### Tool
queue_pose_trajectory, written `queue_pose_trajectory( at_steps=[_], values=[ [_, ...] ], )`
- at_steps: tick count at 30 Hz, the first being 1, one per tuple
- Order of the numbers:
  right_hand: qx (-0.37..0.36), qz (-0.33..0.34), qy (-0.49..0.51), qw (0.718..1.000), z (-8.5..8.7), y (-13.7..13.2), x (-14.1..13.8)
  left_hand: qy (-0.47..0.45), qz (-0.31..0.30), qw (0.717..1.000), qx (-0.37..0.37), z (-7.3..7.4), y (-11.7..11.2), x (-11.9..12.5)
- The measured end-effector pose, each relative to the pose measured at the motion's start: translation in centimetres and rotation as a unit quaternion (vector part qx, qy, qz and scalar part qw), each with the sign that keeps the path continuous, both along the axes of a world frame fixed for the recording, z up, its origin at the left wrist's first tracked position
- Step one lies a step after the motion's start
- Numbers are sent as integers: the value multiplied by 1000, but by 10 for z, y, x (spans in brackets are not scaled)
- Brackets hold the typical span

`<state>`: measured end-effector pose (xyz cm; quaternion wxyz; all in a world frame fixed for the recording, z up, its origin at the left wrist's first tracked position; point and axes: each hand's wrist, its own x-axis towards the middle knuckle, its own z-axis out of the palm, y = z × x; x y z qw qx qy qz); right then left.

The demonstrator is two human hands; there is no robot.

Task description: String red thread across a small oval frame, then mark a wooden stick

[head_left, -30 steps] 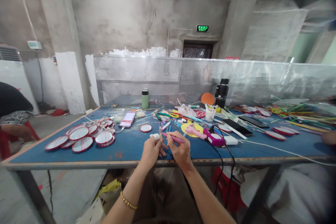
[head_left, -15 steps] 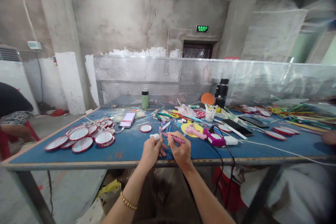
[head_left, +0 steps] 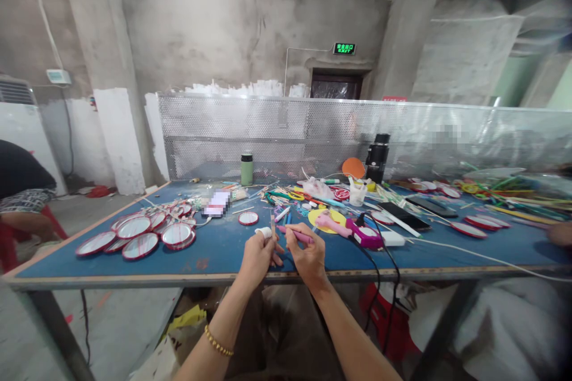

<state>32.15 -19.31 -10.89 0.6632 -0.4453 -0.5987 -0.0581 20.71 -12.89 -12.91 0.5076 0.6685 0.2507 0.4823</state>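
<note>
My left hand (head_left: 258, 256), with a white wrap round one finger, pinches a thin flat strip (head_left: 273, 222) that stands nearly upright; its material is too small to tell. In my right hand (head_left: 309, 255) is a pink pen (head_left: 300, 236), fingers closed round it. The pen's tip points left and is close to the strip; whether they touch I cannot tell. Just beyond my hands lies a round red-rimmed disc (head_left: 248, 218). A white marker with a purple end (head_left: 282, 214) lies near the pen.
Several red-rimmed discs (head_left: 140, 246) are piled at the left of the blue table (head_left: 214, 261). A phone (head_left: 217, 203), a green bottle (head_left: 246, 169) and a black flask (head_left: 378, 159) stand or lie behind. A purple device (head_left: 367, 234) with cables is at right.
</note>
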Motion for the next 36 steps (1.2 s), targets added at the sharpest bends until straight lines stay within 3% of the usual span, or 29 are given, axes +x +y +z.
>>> queue_pose_trajectory(
  at_steps=[36],
  values=[
    [7, -6, -4, 1000, 1, 1, 0, 3, -5, 1000, -10, 3, -2, 0]
  ],
)
